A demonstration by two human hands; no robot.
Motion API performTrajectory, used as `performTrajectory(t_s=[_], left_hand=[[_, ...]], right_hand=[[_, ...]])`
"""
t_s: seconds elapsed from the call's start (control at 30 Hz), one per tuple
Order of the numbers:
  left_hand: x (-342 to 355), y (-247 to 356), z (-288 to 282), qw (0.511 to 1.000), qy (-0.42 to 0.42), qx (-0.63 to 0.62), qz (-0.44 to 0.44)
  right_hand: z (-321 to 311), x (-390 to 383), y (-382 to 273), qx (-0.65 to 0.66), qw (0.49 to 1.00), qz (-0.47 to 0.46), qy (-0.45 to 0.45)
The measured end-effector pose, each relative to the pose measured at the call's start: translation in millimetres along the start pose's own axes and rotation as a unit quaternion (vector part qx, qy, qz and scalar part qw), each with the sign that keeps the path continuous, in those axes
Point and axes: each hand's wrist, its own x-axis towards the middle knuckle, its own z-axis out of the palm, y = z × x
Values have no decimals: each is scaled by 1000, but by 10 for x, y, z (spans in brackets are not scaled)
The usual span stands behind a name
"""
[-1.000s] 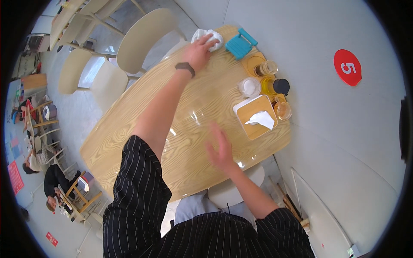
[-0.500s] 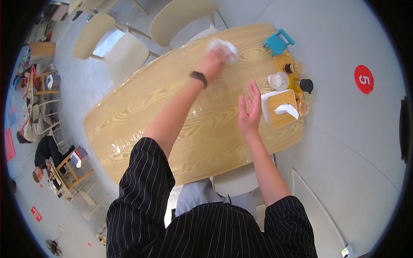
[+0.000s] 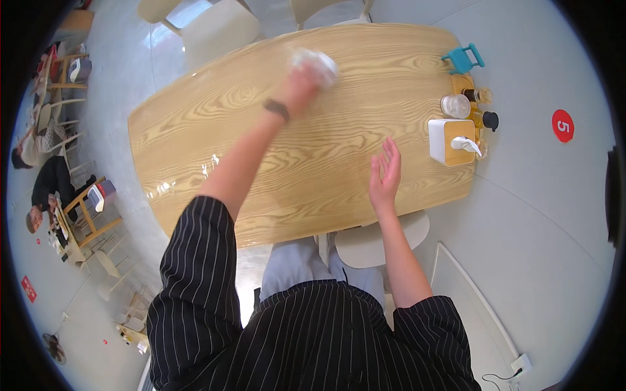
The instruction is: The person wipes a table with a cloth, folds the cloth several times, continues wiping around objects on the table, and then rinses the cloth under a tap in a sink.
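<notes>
My left hand (image 3: pixel 301 86), with a dark band on its wrist, presses a white cloth or wad of tissue (image 3: pixel 322 66) against the wooden table (image 3: pixel 215 104) near its far edge. Motion blurs the hand and cloth, so I cannot tell exactly which material it is. My right hand (image 3: pixel 385 179) hovers over the near right part of the tabletop, fingers stretched and thumb apart, holding nothing. To its right stands a white tissue box (image 3: pixel 439 142) with a wood-coloured top and a tissue sticking out.
By the wall at the table's right end are a clear jar (image 3: pixel 454 106), a dark-topped bottle (image 3: pixel 490 120), a small brown-filled jar (image 3: pixel 478 96) and a teal chair-shaped stand (image 3: pixel 463 60). Pale chairs (image 3: pixel 222 32) line the far side; another chair (image 3: pixel 381 244) is tucked nearby. People sit far left.
My left hand has swept leftward across the tabletop with the white cloth. My right hand is farther from the tissue box and nearer the table's front edge. The whole view has shifted.
</notes>
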Motion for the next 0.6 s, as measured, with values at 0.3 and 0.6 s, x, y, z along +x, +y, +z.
performTrajectory(t_s=[0.3, 0.6], left_hand=[[-917, 214, 106, 993, 112, 8, 41], [-2880, 1084, 308, 941, -99, -85, 312]], right_hand=[[192, -517, -35, -7, 1000, 20, 9], [-85, -914, 142, -6, 999, 36, 39]])
